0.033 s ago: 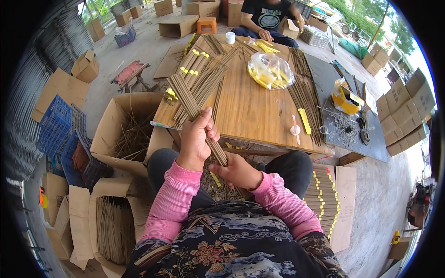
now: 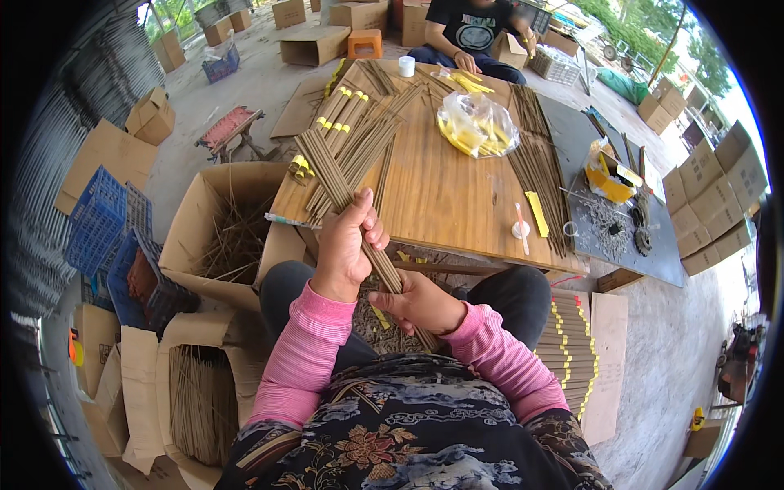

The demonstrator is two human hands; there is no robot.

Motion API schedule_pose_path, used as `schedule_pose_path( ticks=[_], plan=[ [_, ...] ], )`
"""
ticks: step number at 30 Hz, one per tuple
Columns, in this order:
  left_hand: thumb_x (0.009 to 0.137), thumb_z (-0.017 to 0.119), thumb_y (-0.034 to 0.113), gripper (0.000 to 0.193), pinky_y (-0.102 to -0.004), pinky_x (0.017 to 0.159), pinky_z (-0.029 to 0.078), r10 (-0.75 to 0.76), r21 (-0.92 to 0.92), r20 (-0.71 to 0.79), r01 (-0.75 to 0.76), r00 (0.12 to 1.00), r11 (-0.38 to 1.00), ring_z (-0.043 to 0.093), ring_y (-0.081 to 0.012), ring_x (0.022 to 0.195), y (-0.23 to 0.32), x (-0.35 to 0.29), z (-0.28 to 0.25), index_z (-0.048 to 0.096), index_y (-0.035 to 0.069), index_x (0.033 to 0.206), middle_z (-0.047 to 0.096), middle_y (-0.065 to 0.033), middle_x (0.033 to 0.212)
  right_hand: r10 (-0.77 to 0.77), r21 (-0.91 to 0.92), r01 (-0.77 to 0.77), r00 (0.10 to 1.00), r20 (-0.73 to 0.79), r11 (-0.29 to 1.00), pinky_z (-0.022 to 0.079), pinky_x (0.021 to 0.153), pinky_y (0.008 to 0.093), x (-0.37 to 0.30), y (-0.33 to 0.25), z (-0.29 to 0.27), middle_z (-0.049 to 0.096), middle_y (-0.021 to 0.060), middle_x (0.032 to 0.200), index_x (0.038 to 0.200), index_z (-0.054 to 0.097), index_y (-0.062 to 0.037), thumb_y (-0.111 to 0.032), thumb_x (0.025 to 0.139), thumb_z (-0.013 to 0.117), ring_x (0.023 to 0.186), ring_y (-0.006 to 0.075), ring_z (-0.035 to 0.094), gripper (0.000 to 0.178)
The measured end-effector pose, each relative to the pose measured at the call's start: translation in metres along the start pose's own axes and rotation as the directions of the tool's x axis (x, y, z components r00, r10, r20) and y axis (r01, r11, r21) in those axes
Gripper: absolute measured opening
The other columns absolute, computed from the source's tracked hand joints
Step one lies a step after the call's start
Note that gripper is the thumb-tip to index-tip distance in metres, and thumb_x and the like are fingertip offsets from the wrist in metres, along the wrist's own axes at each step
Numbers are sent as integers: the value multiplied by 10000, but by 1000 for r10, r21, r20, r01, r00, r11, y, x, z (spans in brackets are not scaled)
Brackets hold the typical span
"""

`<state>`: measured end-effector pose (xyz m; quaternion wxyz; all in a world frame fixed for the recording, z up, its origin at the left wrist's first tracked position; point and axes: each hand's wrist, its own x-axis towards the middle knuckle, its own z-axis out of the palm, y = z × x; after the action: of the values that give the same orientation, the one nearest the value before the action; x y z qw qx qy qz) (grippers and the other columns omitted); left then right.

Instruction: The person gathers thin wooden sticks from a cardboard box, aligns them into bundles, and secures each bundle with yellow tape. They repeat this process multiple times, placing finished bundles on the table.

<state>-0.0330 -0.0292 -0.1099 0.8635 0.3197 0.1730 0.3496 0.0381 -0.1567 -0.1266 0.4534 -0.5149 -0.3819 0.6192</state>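
Note:
A bundle of thin brown sticks [image 2: 322,173] slants across in front of me, over the table's near edge. My left hand [image 2: 347,249] is closed around its middle, thumb on top. Lower down, my right hand [image 2: 420,302] grips the same bundle, and the stick ends poke out below it. On the wooden table [image 2: 441,216], loose sticks [image 2: 367,151] lie beyond my left hand, beside bundles with yellow bands [image 2: 333,124]. More sticks [image 2: 543,175] line the table's right side, near a yellow strip [image 2: 536,214] and a small white pot [image 2: 520,231]. A clear bag [image 2: 482,122] holds yellow strips.
Left of my legs stand a cardboard box [image 2: 175,245] of stick scraps and another box [image 2: 167,384] packed with sticks. Yellow-banded bundles [image 2: 572,351] lie to my right. A dark board [image 2: 584,253] carries a yellow box [image 2: 608,184]. A person [image 2: 469,37] sits across the table.
My right hand has shifted very slightly on the bundle, and more of the lower stick ends shows beneath it. My left hand stays in place.

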Motion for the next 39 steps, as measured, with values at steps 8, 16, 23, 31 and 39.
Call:
schedule_pose_path(
  ticks=[8,16,23,31,39],
  plan=[
    [827,599,257,259,-207,387,314,52,113,-192,-31,980,993,372,-58,424,-3,2,1,433,139,667,395,48,534,-504,-675,202,815,-286,709,378,359,234,23,31,4,470,13,536,752,459,-23,-235,832,581,404,97,476,258],
    [847,569,265,219,-212,403,327,-12,-80,87,19,996,997,383,-67,438,4,11,-20,466,119,718,410,38,552,55,114,-66,994,94,991,366,334,216,12,1,-2,449,-5,522,752,438,-47,-194,840,571,377,79,436,217],
    [862,545,256,192,-217,483,362,-149,-111,-2,148,989,983,403,-79,489,0,7,-24,475,102,771,444,19,601,51,-69,-53,998,-35,996,346,325,216,24,-2,3,431,-13,516,756,429,-53,-174,838,565,369,67,408,199],
    [823,598,246,257,-227,389,316,3,-98,-105,-13,994,995,356,-65,408,23,31,-49,434,143,654,372,54,513,182,-167,-192,981,-75,967,352,341,220,42,-4,4,431,-18,531,754,427,-59,-196,817,592,393,65,421,223],
    [855,561,262,219,-195,368,261,155,-267,-200,-206,967,941,293,-33,393,75,63,-106,464,115,725,342,69,508,273,-439,-226,961,46,869,418,460,203,51,-3,-42,529,14,638,827,522,-17,-198,789,641,503,69,503,220]
  ],
)
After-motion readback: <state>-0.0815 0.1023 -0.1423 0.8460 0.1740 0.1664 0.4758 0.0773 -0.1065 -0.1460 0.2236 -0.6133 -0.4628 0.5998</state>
